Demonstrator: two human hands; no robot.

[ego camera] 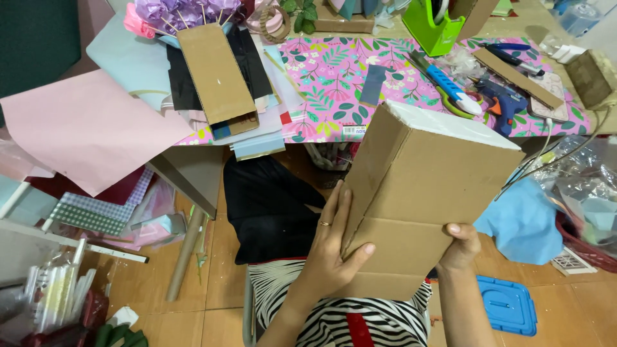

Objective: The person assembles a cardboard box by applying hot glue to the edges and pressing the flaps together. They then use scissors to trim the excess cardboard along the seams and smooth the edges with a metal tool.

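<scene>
I hold a brown cardboard box (424, 186) upright in front of me, above my lap. Its top face is white. My left hand (331, 247) lies flat along the box's left side, thumb pressed on the front face, a ring on one finger. My right hand (459, 247) grips the lower right edge from behind, with only the thumb and part of the palm showing. The box hides the table's front edge behind it.
A table covered with pink floral paper (334, 83) holds a flat cardboard piece (215, 74), blue-handled scissors (450, 87), a glue gun (504, 103) and a green tape dispenser (434, 29). Pink paper (83, 128) hangs at the left. A blue lid (508, 305) lies on the floor.
</scene>
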